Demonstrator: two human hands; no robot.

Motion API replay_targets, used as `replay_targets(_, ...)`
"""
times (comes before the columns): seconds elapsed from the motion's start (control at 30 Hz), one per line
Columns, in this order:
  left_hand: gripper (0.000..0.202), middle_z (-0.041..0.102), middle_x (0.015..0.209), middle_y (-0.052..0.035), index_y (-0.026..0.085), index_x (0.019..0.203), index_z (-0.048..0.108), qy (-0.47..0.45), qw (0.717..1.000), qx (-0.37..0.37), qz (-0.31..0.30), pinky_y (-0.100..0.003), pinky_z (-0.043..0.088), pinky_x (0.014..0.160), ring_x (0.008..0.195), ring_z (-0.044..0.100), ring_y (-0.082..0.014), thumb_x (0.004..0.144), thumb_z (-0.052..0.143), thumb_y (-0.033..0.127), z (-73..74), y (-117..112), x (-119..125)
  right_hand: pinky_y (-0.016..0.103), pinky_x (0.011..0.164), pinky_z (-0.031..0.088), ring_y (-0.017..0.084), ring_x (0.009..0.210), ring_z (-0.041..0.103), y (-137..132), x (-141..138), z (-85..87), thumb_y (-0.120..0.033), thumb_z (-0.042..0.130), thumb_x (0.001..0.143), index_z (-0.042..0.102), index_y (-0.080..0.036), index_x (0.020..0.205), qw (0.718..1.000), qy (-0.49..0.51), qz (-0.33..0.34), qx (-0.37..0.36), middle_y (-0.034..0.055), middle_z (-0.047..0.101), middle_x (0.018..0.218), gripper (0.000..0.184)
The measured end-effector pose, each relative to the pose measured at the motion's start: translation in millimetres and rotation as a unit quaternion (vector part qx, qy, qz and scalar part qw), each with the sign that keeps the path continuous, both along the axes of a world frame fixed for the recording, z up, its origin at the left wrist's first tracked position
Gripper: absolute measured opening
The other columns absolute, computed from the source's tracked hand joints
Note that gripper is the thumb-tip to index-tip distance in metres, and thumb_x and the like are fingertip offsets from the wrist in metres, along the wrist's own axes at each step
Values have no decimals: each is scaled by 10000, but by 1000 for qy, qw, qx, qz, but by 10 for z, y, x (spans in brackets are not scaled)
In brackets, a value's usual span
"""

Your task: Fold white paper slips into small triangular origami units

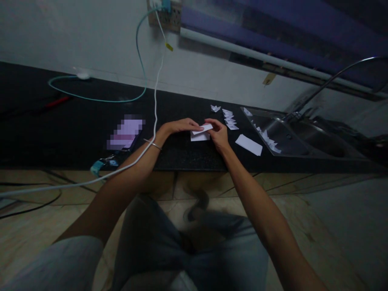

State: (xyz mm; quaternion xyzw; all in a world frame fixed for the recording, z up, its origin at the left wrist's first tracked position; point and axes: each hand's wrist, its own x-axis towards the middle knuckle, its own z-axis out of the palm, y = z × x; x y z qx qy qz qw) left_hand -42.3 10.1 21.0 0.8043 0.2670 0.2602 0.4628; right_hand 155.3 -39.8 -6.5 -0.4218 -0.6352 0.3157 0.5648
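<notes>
A small white sheet of paper [200,135] lies on the black counter [182,155], partly folded with its top flap raised. My left hand [180,126] rests flat on its left edge, fingers pressing it down. My right hand [217,131] pinches the raised flap at the right. A thin bangle sits on my left wrist.
A stack of white paper [249,144] lies right of my hands. Several small folded paper pieces [229,119] sit behind it, more in the steel sink [303,135]. A phone [125,132] lies on the left with a white cable [156,97] running to a wall socket.
</notes>
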Motion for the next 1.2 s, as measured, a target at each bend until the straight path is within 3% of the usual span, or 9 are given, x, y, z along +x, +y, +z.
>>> replay_targets(0.1,276,650,710,-24,118,818,728,34,999,-17,-36,-234,404,658,684,561,-129,816,629,376,62,-46,-15,361,821,502,212,984,622,39,15,-14,-442,664,740,638,-227,1052,999,21,-27,-40,51,674,1039,380)
replay_targets(0.27,322,654,801,-27,98,929,698,1,1000,-25,-11,-233,406,685,719,555,-121,790,665,386,72,-53,-10,283,645,491,164,815,623,83,23,-18,-562,588,791,636,-210,984,985,118,-18,-125,39,663,927,404)
replay_targets(0.4,317,643,857,-36,73,972,657,-24,999,-15,43,-241,418,711,750,551,-126,766,676,314,35,-25,13,241,580,454,123,681,580,21,-13,17,-631,611,772,641,-207,863,992,70,-15,-102,8,629,789,435)
replay_targets(0.53,312,639,881,-55,68,975,631,-26,998,9,62,-259,427,741,795,559,-146,776,671,304,20,-14,23,245,588,435,127,658,551,-48,-52,34,-599,677,743,666,-191,772,998,-26,-18,-44,-1,630,712,409)
replay_targets(0.77,368,672,912,-82,54,1047,607,-21,999,-25,-2,-266,447,747,796,602,-146,791,664,313,37,-69,33,264,611,434,133,622,552,-19,-37,-18,-546,662,788,682,-167,733,998,-49,-24,-17,6,640,663,383)
replay_targets(1.0,264,662,706,-42,81,774,671,20,999,11,-45,-221,403,660,661,563,-109,820,628,338,70,-78,17,260,572,400,124,572,527,-24,-44,-8,-515,674,790,674,-163,701,999,-50,-15,-8,7,632,632,363)
replay_targets(1.2,280,669,702,-44,80,754,677,40,998,20,-42,-210,397,643,655,567,-108,823,633,348,102,-91,7,260,571,397,127,578,533,-10,-30,-20,-498,686,782,692,-160,716,999,-48,-9,-8,16,651,652,344)
